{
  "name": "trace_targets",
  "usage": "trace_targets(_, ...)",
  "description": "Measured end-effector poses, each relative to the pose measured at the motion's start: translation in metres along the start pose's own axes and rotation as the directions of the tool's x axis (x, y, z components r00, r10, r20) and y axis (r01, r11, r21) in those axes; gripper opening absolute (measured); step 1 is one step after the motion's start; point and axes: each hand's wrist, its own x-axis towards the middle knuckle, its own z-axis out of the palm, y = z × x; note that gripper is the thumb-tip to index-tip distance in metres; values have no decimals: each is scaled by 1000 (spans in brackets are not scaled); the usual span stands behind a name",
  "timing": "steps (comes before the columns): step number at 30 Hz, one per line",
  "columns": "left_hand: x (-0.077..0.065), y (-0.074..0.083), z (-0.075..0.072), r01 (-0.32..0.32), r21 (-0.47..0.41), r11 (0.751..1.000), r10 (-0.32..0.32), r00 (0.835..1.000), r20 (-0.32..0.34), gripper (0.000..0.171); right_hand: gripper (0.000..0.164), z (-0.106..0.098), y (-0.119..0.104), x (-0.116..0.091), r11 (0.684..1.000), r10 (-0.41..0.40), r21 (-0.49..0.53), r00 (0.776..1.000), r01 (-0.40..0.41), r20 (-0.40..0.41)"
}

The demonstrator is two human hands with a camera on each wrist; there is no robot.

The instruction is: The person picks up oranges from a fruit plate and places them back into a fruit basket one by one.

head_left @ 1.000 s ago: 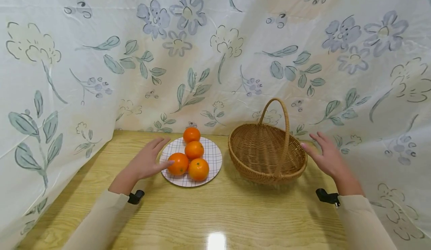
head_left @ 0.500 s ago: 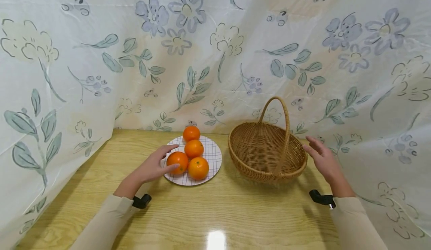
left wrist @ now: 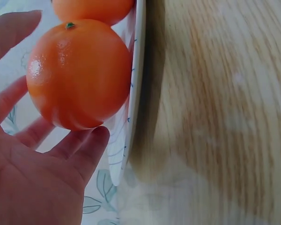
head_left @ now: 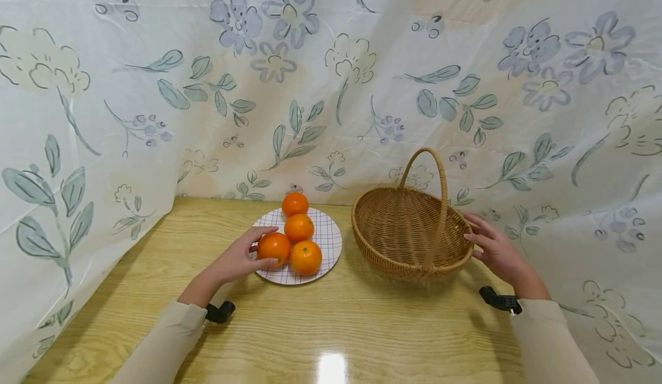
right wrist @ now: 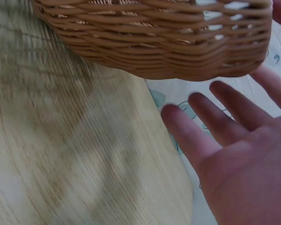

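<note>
In the head view, my left hand (head_left: pixel 237 260) is around the left side of the nearest-left orange (head_left: pixel 275 248) on a round checked plate (head_left: pixel 331 237). In the left wrist view its fingers (left wrist: pixel 75 147) lie beside and under the orange, while the thumb stands off from the peel. Several oranges share the plate. My right hand (head_left: pixel 497 253) is at the right rim of a wicker basket (head_left: pixel 380 257) with a tall handle. Its thumb is by the rim; in the right wrist view the fingers (right wrist: pixel 192 131) extend below the basket's woven side, mostly straight.
Both things stand on a wood-grain table (head_left: pixel 331 321), close to its back edge. A floral curtain (head_left: pixel 341 85) hangs behind and at both sides. Another orange (head_left: pixel 306 258) sits against the one by my left hand.
My left hand has moved right and its fingers have come round the orange. My right hand has drawn in to the basket's rim. The oranges and basket stay in place.
</note>
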Motion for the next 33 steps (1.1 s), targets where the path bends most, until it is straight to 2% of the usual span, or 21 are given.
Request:
trace_targets(10, -1, -4, 0, -3, 1, 1000, 3, 1000, 8, 78, 71, -3, 4, 3, 985, -1, 173, 997, -12, 75)
trace_targets(15, -1, -6, 0, 23, -8, 1000, -23, 1000, 8, 80, 72, -4, 6, 5, 973, -11, 231, 995, -13, 100)
trace_targets(26, -4, -8, 2, 118, 1, 993, -118, 993, -30, 80, 69, -9, 12, 7, 951, -51, 308, 988, 3, 148)
trace_targets(33, -3, -8, 4, 128, -57, 990, -130, 991, -37, 80, 69, -12, 12, 9, 948, -60, 318, 986, 7, 158)
